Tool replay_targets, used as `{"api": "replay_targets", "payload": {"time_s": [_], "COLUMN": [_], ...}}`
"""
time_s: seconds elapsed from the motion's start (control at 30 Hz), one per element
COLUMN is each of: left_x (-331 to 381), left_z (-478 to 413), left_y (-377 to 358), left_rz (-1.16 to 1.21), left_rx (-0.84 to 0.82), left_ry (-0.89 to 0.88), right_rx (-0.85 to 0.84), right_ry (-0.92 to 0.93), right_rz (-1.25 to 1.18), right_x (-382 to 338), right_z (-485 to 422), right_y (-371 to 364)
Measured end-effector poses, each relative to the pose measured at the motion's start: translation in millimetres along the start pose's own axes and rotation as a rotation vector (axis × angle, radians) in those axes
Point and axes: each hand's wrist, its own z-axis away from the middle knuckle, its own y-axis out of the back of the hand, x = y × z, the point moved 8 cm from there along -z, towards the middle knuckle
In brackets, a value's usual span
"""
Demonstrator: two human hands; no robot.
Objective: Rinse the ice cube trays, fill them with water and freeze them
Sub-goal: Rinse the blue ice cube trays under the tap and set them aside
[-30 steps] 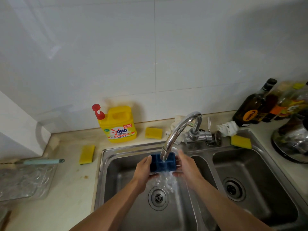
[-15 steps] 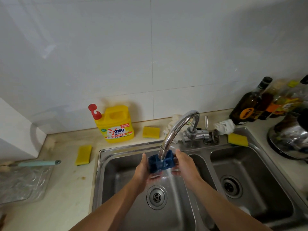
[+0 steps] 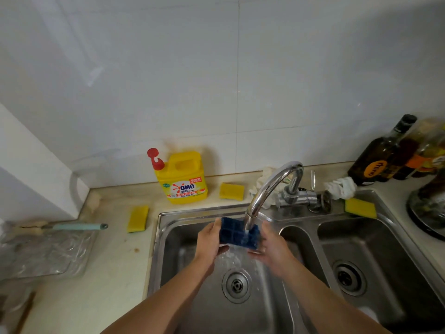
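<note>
Gripping: one blue ice cube tray (image 3: 234, 233), left hand (image 3: 209, 240), right hand (image 3: 272, 247) at its ends.
Sponges (image 3: 137, 218): three.
Bottles (image 3: 382, 153): blurred, cut off.

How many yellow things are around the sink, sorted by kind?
Yellow sponges: 3
Yellow detergent bottle: 1
Total: 4

The ice cube tray (image 3: 237, 233) is dark blue with a grid of square cells. The detergent bottle (image 3: 184, 179) is yellow with a red cap and a white, red and orange label. The sponges (image 3: 138, 218) (image 3: 231, 191) (image 3: 360, 208) are yellow. The sink (image 3: 298, 213) and faucet (image 3: 267, 189) are silver metal. The tabletop (image 3: 108, 261) is pale beige. The brush handle (image 3: 77, 227) is pale teal.
</note>
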Motion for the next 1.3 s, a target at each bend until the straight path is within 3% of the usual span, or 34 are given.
{"api": "replay_targets", "payload": {"time_s": [0.2,0.4,0.57,0.73,0.9,1.1,1.2,1.3], "left_x": [4,-15,-27,-29,-31,-43,-50,-60], "left_z": [-2,2,5,10,17,16,17,6], "left_y": [10,-20,-59,-79,-62,-25,-16,-14], "left_rz": [0.053,0.066,0.095,0.006,-0.104,-0.173,-0.22,-0.645], "left_rx": [0.018,-0.112,-0.239,-0.369,-0.373,-0.408,-0.437,-0.391], "left_ry": [0.021,0.094,0.186,0.142,0.062,0.068,0.041,-0.114], "right_rx": [-0.016,0.065,0.233,0.314,0.097,-0.164,-0.165,0.019], "right_ry": [0.056,0.111,0.19,0.186,-0.118,-0.246,-0.266,-0.097], "right_rz": [0.027,0.095,0.15,0.204,0.127,0.097,0.101,0.432], "right_x": [-15,-28,-42,-32,20,52,66,68], "right_z": [2,16,24,29,29,37,36,26], "right_y": [-11,15,50,73,61,26,19,34]}}
